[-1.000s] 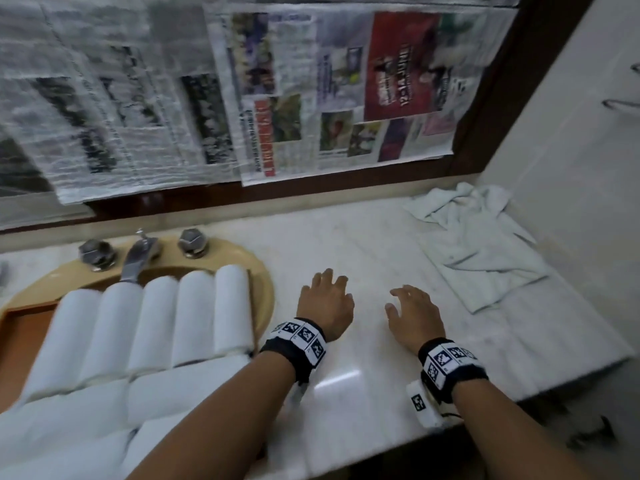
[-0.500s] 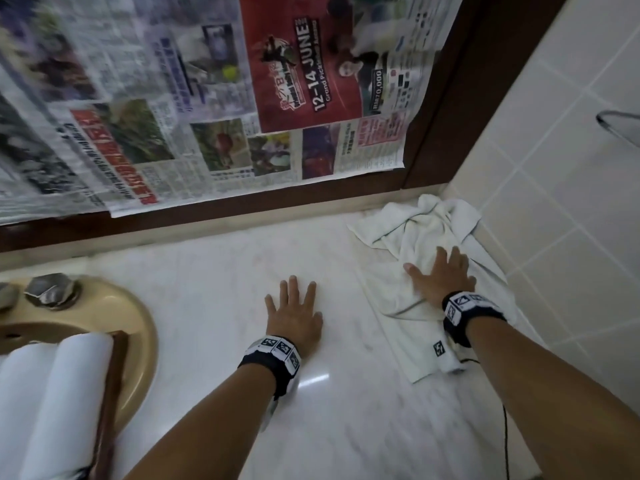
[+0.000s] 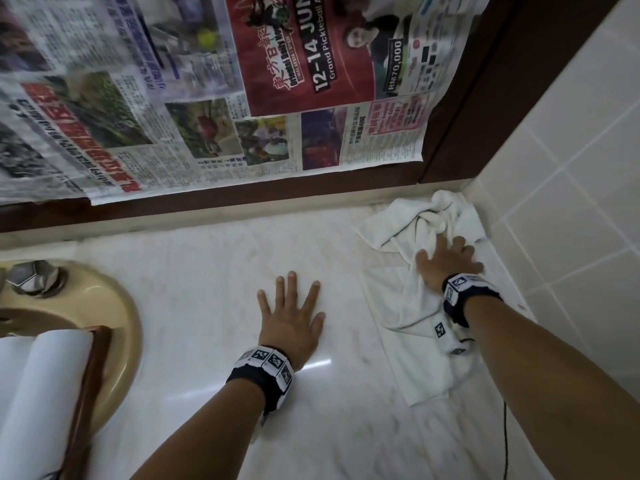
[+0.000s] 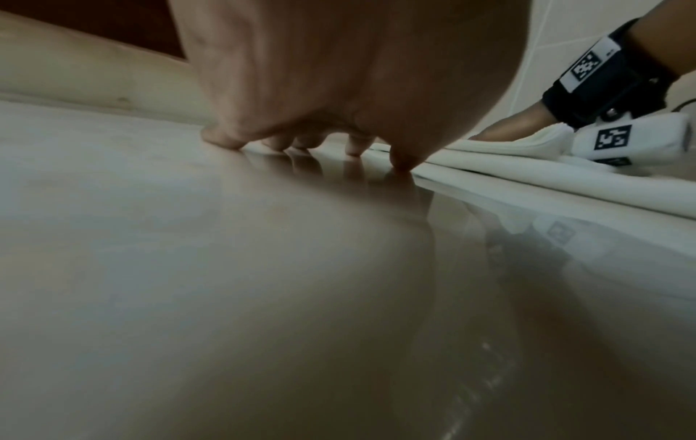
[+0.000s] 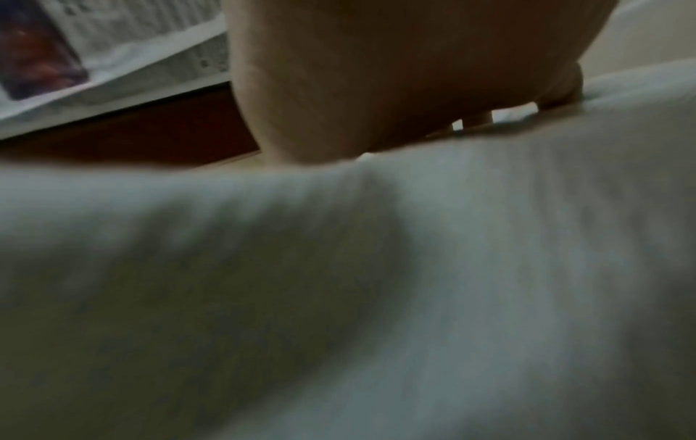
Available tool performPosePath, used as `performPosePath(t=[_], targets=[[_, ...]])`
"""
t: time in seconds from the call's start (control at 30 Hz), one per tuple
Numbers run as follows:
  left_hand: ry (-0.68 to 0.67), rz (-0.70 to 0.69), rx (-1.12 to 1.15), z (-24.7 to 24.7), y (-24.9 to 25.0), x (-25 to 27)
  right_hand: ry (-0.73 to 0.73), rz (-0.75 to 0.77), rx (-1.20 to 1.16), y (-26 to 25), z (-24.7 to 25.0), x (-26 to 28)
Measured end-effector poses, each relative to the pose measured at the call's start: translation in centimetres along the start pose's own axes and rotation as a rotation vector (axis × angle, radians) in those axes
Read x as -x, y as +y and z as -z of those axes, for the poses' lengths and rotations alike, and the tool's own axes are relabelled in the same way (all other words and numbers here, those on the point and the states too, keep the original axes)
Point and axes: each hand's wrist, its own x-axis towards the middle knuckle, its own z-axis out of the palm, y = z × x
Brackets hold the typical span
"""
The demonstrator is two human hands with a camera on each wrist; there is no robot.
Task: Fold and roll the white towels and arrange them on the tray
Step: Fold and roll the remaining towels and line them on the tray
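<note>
The right hand lies flat on the towel, fingers straight and spread, pressing the cloth rather than gripping it; I take that as pinning it so it can be dragged out of the corner or smoothed before folding. From there, by size: the counter is polished pale stone, slick enough to mirror fingers in the left wrist view, which would explain holding the cloth down with a whole palm. Behind the towel, newspaper hangs over a dark wooden frame, and tiled wall runs along the towel's far side, so it is boxed into the corner with little room to spread it there. The towel itself is crumpled, bunched at the end nearest the wall and lying looser toward the counter's front edge; nothing about it is folded yet. Well to the left of the towel sits the tan sink, and over it the tray, its brown rim showing, with white rolls already lined up in it. I'd guess the tray sits there to leave the counter open for work. The left hand rests between towel and sink, on bare stone, fingers relaxed and fanned, holding nothing, perhaps bracing the person's lean.
</note>
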Motion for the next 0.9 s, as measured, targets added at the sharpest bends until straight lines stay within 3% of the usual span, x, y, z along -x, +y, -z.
performPosePath(t=[0.27,0.47,0.5,0.6,0.73,0.83,0.9], targets=[[-0.003,-0.041,0.058,0.8,-1.5,2.4,0.015,0.176,-0.048,-2.7,-3.6,8.5],[0.146,0.076,0.598,1.5,-3.6,9.9,0.001,0.349,-0.001,-4.6,-8.2,19.7],[0.168,0.089,0.575,1.5,-4.2,11.0,-0.008,0.373,0.011,-5.2,-8.8,21.8],[0.116,0.108,0.215,0.9,-6.3,13.3,-0.046,0.450,-0.003,-7.0,-10.4,27.9],[0.045,0.146,0.029,0.2,-8.7,15.8,-0.157,0.594,-0.332,-8.5,-10.9,33.7],[0.067,0.257,0.243,0.1,-10.7,17.4,-0.249,0.575,-0.569,-9.2,-10.1,35.5],[0.132,0.290,0.555,1.0,-12.0,18.4,-0.169,0.551,-0.629,-9.7,-9.5,35.5]])
